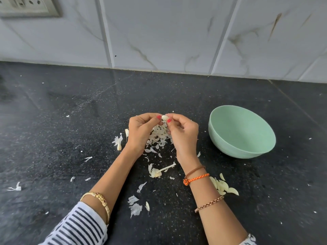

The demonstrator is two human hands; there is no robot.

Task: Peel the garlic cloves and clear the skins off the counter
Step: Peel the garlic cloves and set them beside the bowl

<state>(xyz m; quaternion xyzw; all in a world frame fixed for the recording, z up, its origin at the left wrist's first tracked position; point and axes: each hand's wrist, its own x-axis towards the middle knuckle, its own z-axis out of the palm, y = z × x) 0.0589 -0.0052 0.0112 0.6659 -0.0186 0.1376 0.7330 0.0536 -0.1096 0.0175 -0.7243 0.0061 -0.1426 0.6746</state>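
A small white garlic clove (pixel 164 117) is held above the black counter (pixel 70 131), pinched between the fingertips of my left hand (pixel 141 131) and my right hand (pixel 184 133). Directly beneath the hands lies a heap of pale garlic skins (pixel 158 137). More skins are scattered toward me, with a bare garlic stem (pixel 161 170) among them. Several pale cloves or thick skins (pixel 223 186) lie by my right forearm; I cannot tell which. A mint-green bowl (pixel 242 131) stands to the right of my hands, and the part of its inside that shows is empty.
A tiled marble-look wall (pixel 177 36) rises behind the counter. A socket plate (pixel 26 6) sits on it at the top left. Loose skin flakes (pixel 15 188) lie far out on the left of the counter.
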